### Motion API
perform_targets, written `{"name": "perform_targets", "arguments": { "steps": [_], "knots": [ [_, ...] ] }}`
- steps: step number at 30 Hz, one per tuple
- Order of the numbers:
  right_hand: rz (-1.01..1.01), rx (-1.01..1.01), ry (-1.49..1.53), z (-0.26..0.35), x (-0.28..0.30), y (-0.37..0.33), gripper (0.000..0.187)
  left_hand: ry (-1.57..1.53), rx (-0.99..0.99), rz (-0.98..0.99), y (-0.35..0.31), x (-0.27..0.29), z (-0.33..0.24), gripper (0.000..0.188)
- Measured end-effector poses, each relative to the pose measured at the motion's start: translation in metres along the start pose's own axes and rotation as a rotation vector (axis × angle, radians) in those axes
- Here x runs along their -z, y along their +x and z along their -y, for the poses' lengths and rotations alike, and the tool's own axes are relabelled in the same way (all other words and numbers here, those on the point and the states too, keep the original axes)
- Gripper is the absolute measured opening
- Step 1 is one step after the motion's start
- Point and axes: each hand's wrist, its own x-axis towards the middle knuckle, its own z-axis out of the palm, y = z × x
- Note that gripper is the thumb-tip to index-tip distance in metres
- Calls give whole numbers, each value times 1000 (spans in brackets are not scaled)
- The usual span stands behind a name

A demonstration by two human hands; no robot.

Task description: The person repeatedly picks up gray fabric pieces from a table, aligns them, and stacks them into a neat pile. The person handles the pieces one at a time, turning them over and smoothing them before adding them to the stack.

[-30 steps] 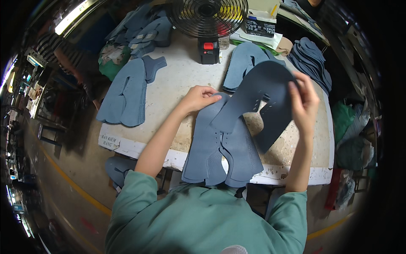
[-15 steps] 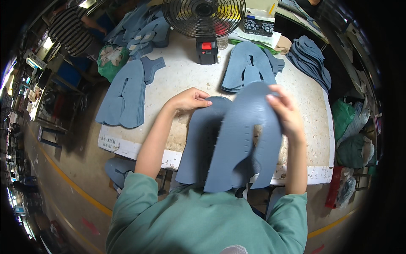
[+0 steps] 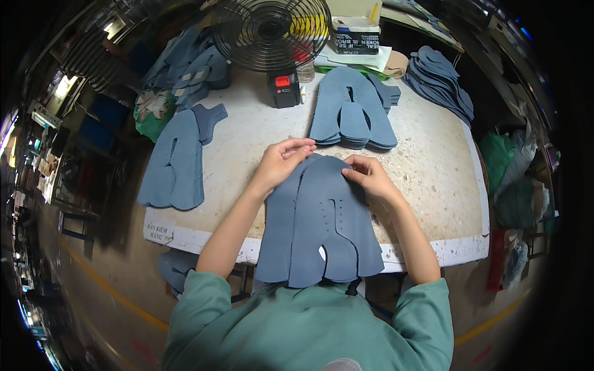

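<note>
Two blue-grey shoe upper pieces overlap in front of me, their rounded ends away from me and their split, scalloped ends hanging over the table's near edge. The top piece [image 3: 309,229] shows a slot and rows of small holes; part of the lower piece [image 3: 279,229] sticks out on the left. My right hand [image 3: 370,177] pinches the rounded end at its right side. At the far left of that end, my left hand [image 3: 286,162] is closed, with thumb and fingertips together at the edge. Its exact grip on the piece is partly hidden.
Stacks of cut pieces lie at the left [image 3: 173,167], behind my hands [image 3: 352,105] and far right [image 3: 438,83] on the worn white table [image 3: 433,185]. A black fan [image 3: 272,37] with a battery base, a box [image 3: 356,36] and papers stand at the back.
The top piece, earlier raised and tilted in my right hand, now lies flatter over the lower one. My right hand has come down leftward, closer to the left. The view has shifted slightly.
</note>
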Motion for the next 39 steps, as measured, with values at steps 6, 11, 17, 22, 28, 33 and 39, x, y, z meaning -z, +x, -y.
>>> {"name": "perform_targets", "arguments": {
  "steps": [6, 11, 17, 22, 28, 33, 39],
  "knots": [
    [23, 169, 202, 26, -5, -15, 18, -122, 233, 116, -17, -31, 3, 29],
    [-84, 276, 217, 32, -27, -26, 26, -234, 61, -110, -26, -52, 5, 40],
    [7, 122, 573, 37, -33, -38, 33, -287, 23, -158, -36, -54, 1, 49],
    [31, 17, 647, 42, -33, -41, 39, -207, 27, -90, -38, -46, -2, 41],
    [16, -25, 633, 44, -32, -43, 46, -254, -47, -121, -37, -52, -2, 50],
    [8, -78, 636, 48, -33, -44, 50, -232, -60, -120, -36, -50, 3, 50],
    [-5, -91, 716, 50, -32, -47, 45, -230, -23, -44, -33, -41, 5, 42]
  ]
}}
